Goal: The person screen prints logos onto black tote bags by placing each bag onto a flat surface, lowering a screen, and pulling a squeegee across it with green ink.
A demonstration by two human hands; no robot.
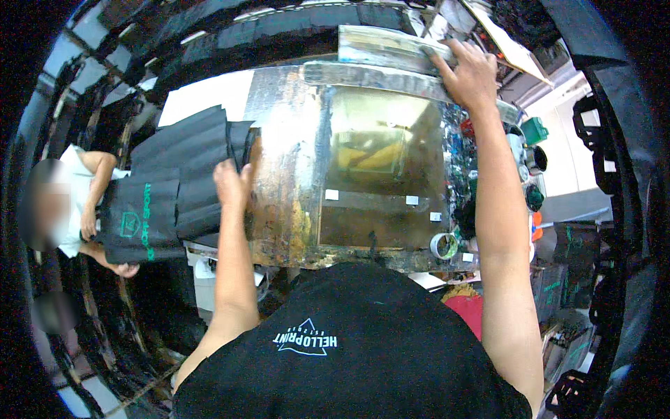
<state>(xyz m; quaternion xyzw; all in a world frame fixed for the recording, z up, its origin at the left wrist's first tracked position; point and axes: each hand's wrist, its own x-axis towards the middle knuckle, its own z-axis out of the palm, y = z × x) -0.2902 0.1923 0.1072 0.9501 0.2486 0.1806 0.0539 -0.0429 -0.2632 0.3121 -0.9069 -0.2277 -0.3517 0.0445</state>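
Note:
My left hand [232, 185] is at the right edge of a spread of overlapping black fabric pieces [199, 157], its thumb apart from its fingers. One piece near the co-worker bears a green print. My right hand [473, 75] reaches far forward and grips the right end of a raised, paint-streaked screen frame [391, 50], thumb on its near face. Below the frame lies the worktable's glossy brown printing surface [380, 220], with several small white squares stuck on it. What the right fingers do behind the frame is partly hidden.
On the left, a co-worker in a pale shirt [82, 185] has hands at the black fabric. Paint pots [536, 160], a green container [535, 130] and a tape roll [444, 245] crowd the table's right side. A white sheet [209, 98] lies at the far left.

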